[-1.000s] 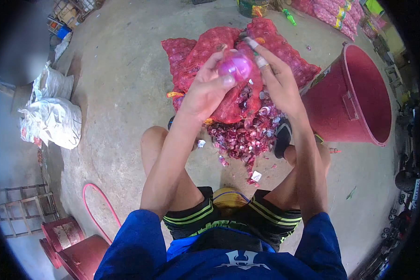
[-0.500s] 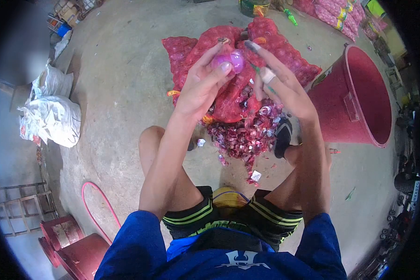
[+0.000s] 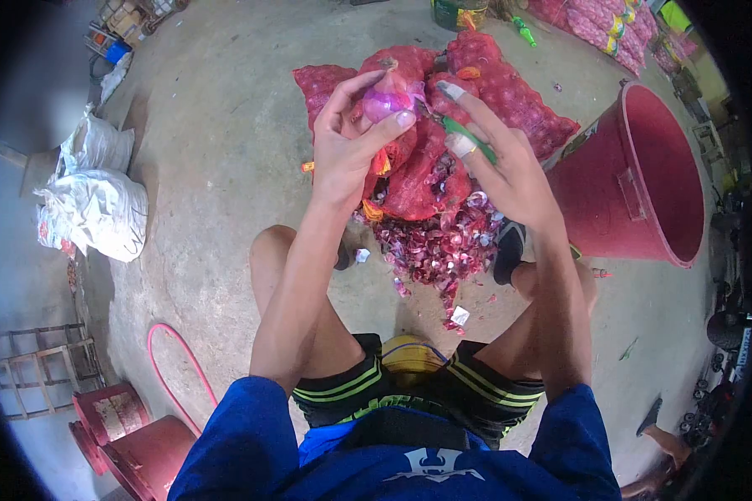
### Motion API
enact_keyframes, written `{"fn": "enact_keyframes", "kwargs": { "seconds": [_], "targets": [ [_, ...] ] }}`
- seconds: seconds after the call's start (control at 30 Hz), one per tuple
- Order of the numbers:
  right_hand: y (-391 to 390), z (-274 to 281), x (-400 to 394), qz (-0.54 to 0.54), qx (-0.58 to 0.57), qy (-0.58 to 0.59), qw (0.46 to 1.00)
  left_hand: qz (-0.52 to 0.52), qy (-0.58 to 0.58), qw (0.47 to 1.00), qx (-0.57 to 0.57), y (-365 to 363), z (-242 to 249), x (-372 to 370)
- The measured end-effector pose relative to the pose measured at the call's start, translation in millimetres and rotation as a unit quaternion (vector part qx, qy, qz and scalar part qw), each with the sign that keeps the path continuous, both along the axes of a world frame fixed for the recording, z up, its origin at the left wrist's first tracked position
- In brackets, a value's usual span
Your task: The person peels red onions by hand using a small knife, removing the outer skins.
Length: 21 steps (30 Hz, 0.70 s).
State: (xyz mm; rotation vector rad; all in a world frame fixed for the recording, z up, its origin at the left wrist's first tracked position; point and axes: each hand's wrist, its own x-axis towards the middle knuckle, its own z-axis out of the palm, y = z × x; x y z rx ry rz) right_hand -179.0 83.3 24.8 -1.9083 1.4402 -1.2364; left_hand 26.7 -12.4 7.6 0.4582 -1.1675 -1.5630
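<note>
Between the thumb and fingers of my left hand [image 3: 342, 154] is a red onion [image 3: 384, 102], its stem end up. A strip of purple skin hangs loose on its right side. My right hand [image 3: 514, 171] grips a small green-handled knife [image 3: 474, 140]; its blade is hard to make out. Pale wraps cover some of that hand's fingertips. Both hands hover over red mesh sacks [image 3: 526, 104] of onions. Below them, a heap of onion peels [image 3: 439, 250] spreads over the floor between my feet.
A large red bin [image 3: 593, 196] stands at right, beside the sacks. White sacks [image 3: 100, 209] sit at left. Red tubs [image 3: 154, 455] and a pink hose [image 3: 175, 334] lie lower left. More onion sacks [image 3: 602, 25] are at the back. Another person's foot [image 3: 650, 416] shows lower right.
My left hand has shifted left with the onion, and a skin strip now sticks out from it. The knife's green handle shows more clearly. Another person's foot has come into view at lower right.
</note>
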Motion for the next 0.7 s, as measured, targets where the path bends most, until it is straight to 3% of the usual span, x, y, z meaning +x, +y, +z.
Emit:
{"fn": "enact_keyframes", "kwargs": {
  "seconds": [0.17, 0.23, 0.57, 0.63, 0.67, 0.7],
  "targets": [
    [-1.1, 1.2, 1.8, -0.007, -0.020, -0.018, 1.000, 0.016, 0.014, 1.000, 0.014, 1.5, 3.1, -0.2],
    [-2.1, 0.9, 1.3, -0.010, -0.025, -0.009, 1.000, 0.012, -0.059, 0.998, -0.022, 2.0, 2.0, 0.9],
    [-5.7, -12.5, 5.3, -0.034, -0.024, 0.028, 0.999, 0.028, -0.051, 0.998, -0.035, 0.5, -4.9, -3.9],
    [-13.1, -25.3, 7.4, -0.056, -0.117, 0.052, 0.990, 0.038, -0.139, 0.983, -0.117, 2.3, -4.8, -2.9],
    [-11.4, -21.6, 8.5, -0.057, -0.116, 0.052, 0.990, 0.037, -0.138, 0.983, -0.117, 3.8, -3.5, -3.7],
    [-8.3, -15.0, 9.2, -0.048, -0.022, -0.026, 0.998, 0.033, -0.131, 0.986, -0.100, 4.9, -2.2, -5.0]
  ]
}}
